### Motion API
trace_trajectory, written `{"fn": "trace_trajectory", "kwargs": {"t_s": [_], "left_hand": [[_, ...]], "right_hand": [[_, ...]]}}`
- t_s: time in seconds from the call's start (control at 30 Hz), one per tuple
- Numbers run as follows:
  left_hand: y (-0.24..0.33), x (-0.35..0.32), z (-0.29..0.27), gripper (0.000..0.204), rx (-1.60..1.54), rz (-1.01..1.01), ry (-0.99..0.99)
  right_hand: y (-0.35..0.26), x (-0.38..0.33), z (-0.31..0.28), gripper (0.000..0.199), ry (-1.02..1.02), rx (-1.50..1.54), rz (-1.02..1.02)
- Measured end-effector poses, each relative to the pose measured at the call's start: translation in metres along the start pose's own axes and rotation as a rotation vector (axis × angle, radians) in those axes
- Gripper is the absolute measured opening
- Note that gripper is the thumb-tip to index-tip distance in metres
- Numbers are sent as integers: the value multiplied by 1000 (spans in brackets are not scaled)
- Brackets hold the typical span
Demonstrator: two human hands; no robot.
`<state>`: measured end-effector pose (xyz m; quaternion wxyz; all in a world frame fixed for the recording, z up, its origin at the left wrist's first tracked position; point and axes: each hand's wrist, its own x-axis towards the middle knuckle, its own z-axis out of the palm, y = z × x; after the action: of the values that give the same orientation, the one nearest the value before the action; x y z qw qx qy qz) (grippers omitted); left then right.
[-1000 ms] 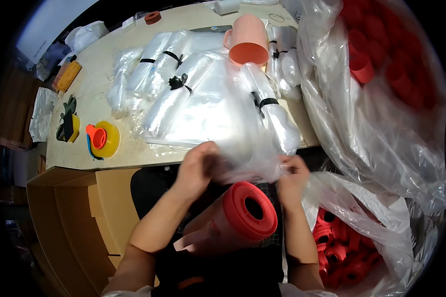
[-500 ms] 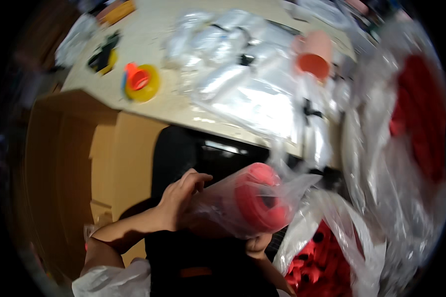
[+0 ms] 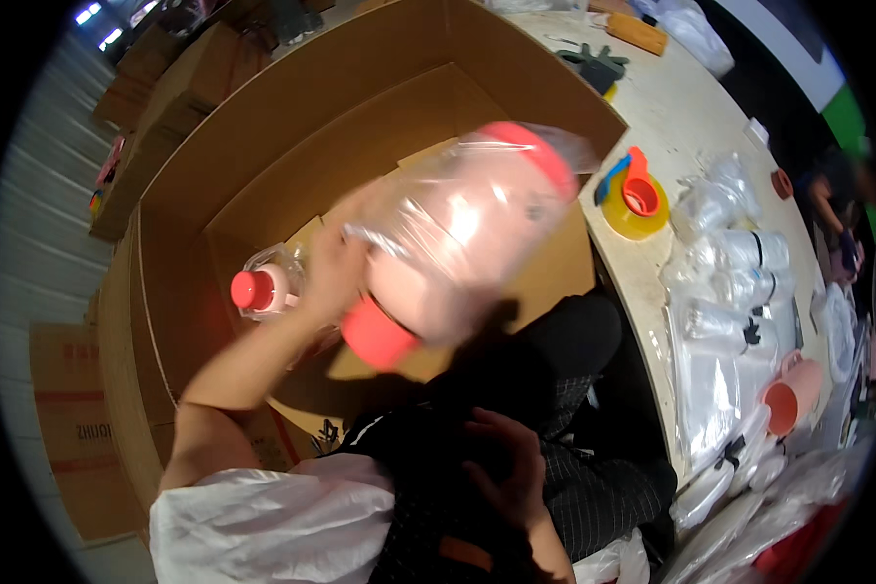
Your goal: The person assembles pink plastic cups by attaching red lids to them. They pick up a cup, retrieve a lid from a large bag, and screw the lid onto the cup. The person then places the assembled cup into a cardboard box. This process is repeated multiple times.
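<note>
One bagged jug held in left hand fingers.

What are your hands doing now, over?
Left hand holds bagged pink cup stack over open cardboard box. Right hand empty at lap. Another bagged stack already inside.

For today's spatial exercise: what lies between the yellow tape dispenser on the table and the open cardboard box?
In the head view, only bare table top lies between the yellow tape dispenser and the cardboard box; its wall stands right beside the table edge.
</note>
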<state>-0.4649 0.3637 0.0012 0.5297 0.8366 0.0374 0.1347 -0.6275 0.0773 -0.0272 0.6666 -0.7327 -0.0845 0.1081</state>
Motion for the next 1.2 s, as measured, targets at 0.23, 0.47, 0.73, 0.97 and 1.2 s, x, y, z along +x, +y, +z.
{"fn": "trace_trajectory", "kwargs": {"t_s": [0.23, 0.47, 0.73, 0.97, 1.2], "left_hand": [[-194, 94, -170, 33, 1416, 483, -633], [-380, 138, -158, 21, 1475, 425, -969], [-182, 140, -25, 63, 1346, 498, -579], [10, 8, 156, 52, 406, 1126, -857], [50, -38, 189, 43, 356, 934, -1071]], "right_hand": [[39, -23, 5, 49, 279, 46, 194], [40, -79, -13, 42, 562, -144, 304], [25, -50, -133, 43, 737, -223, 144], [57, -29, -372, 44, 1488, 591, -258], [83, -9, -553, 34, 1569, 1070, -608]]}}
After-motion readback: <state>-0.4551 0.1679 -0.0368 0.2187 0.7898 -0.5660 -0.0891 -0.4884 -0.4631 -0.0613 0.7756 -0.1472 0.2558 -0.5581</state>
